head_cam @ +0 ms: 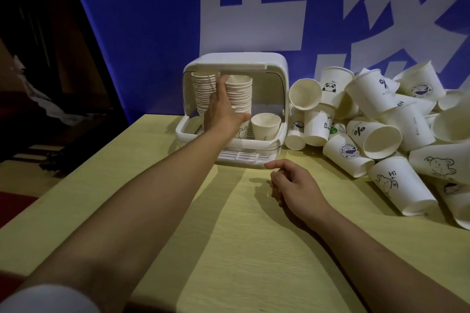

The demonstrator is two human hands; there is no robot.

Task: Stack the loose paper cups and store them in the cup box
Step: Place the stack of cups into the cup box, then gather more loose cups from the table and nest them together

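The left hand (pixel 223 107) is reaching into the box (pixel 277 68), its grip holding the right stack (pixel 240 91) beside a left stack (pixel 202 91). The right hand (pixel 292 185) is resting loosely curled, holding nothing, on the bench (pixel 229 236). A big pile of loose cups (pixel 381 129) is waiting at right, so most work looks left.

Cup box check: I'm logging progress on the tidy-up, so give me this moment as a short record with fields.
cup box: white, front open, on the wooden table
inside box: two tall cup stacks, left stack and middle stack; single cup upright at right
left hand: inside the box, wrapped round the middle stack
right hand: resting on the table, fingers loosely curled, holding nothing
loose cups: large pile right of the box, unstacked
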